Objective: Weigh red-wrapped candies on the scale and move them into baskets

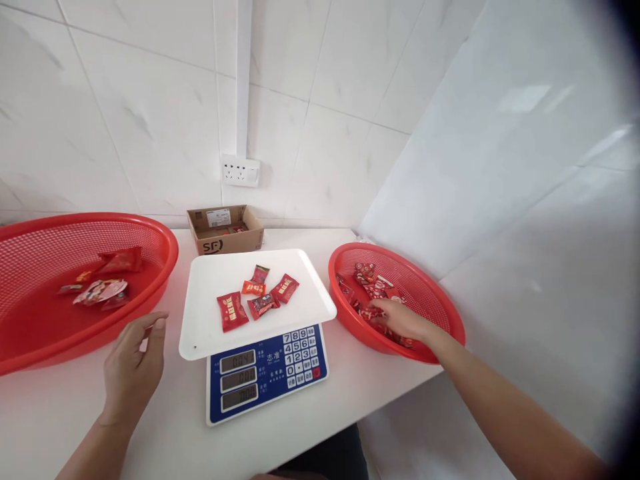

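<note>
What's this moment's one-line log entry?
right hand: among wrapped snacks in right red basket, grip unclear | left hand: beside left red basket, grip unclear | scale tray: five wrapped snacks

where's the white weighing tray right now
In the head view, the white tray sits near the middle, on top of the blue scale, between the left red basket and the right red basket, with the cardboard box just behind it.

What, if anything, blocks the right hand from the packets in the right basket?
Nothing visible. The right hand is inside the right basket, its fingers at the packets, with the forearm passing over the rim. Whether it grips one can't be told.
</note>
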### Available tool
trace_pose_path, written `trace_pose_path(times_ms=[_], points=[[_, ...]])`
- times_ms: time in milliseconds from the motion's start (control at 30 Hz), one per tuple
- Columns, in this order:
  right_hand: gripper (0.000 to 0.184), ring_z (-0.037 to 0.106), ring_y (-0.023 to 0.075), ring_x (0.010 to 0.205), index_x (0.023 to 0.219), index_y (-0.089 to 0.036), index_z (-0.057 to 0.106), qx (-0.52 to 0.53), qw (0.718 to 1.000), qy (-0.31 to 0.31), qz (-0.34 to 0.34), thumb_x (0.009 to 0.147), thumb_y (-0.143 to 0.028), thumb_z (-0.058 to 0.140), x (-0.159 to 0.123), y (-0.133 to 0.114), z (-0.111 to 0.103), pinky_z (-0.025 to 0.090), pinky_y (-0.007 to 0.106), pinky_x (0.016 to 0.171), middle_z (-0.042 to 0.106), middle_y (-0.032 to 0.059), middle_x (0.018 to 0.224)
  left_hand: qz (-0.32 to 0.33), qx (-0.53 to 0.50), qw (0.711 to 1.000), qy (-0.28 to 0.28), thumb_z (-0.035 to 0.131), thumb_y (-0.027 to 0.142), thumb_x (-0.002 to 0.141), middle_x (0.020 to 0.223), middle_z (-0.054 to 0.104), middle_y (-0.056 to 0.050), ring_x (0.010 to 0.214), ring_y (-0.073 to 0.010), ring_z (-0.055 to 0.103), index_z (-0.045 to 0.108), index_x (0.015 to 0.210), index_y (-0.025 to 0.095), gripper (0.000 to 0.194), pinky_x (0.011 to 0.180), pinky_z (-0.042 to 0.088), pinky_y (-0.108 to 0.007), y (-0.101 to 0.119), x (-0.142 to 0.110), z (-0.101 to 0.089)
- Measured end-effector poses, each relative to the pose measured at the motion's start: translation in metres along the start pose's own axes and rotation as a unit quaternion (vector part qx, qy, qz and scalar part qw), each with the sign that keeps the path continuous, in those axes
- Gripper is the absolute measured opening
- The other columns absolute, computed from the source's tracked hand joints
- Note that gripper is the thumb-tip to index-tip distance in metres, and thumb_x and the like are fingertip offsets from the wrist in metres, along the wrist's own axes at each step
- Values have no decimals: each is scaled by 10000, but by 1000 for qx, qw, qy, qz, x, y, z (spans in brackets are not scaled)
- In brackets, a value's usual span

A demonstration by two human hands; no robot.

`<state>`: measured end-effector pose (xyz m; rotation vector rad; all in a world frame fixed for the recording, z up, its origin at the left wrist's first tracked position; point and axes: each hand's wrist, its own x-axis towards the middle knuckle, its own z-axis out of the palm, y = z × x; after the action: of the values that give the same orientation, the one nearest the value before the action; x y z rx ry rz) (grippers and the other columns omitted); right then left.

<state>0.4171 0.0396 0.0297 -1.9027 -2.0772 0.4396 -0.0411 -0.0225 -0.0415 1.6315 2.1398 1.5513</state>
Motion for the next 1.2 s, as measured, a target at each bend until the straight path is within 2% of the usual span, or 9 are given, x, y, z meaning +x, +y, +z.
trace_pose_path(times_ms=[133,267,433,533,600,733,900,1067,1200], points=[[166,645,223,715,775,-225,677,16,1000,-8,23,764,-348,566,8,2,-15,489,318,645,703,28,768,-11,1,1000,-13,411,491,838,969,665,-66,854,-261,621,590,955,245,326,734,481,-414,1,0,-1],[244,636,225,724,751,-204,665,23,997,33,61,790,-403,530,7,-1,-21,468,300,626,689,39,743,-25,8,1000,-14,391,518,817,939,662,-46,817,-273,622,583,925,258,341,697,485,-432,4,0,-3],[300,616,219,696,741,-185,653,26,992,88,81,798,-446,516,4,-14,-24,436,282,602,661,29,677,-34,7,999,-25,387,528,823,965,668,-71,884,-278,626,587,928,252,356,767,488,-436,2,2,0],[300,599,203,663,742,-195,639,43,989,130,58,797,-467,527,0,-39,-21,417,270,578,651,12,663,-11,-6,1000,-13,413,513,825,954,673,-66,838,-240,638,599,941,231,357,692,499,-358,-4,1,3],[274,589,191,648,729,-204,629,64,987,147,13,792,-459,550,-2,-64,-13,413,267,579,650,5,669,9,-15,1000,-4,431,489,830,933,679,-54,814,-208,642,607,931,224,333,680,498,-314,-7,0,4],[236,587,175,675,719,-201,625,95,986,94,-99,820,-395,535,1,-118,10,413,263,613,646,14,713,17,-18,1000,0,437,451,847,945,684,-59,844,-192,645,614,928,215,306,743,502,-302,-9,-1,3],[239,568,159,662,721,-199,639,105,986,32,-125,810,-409,569,18,-160,34,389,252,592,624,6,702,9,-13,1000,6,432,445,852,953,691,-69,827,-191,652,620,935,201,319,733,515,-301,-9,1,2],[225,588,158,677,758,-213,655,151,982,30,-111,793,-422,579,18,-159,33,414,256,621,657,4,751,7,-16,1000,8,430,453,853,940,693,-66,806,-186,654,622,938,202,328,715,522,-294,-9,1,1],[189,614,181,727,780,-226,638,123,986,93,-70,806,-391,549,5,-125,7,440,276,653,678,12,796,13,-23,1000,-2,433,455,851,935,685,-60,810,-184,651,618,928,209,318,717,518,-290,-7,0,1]])
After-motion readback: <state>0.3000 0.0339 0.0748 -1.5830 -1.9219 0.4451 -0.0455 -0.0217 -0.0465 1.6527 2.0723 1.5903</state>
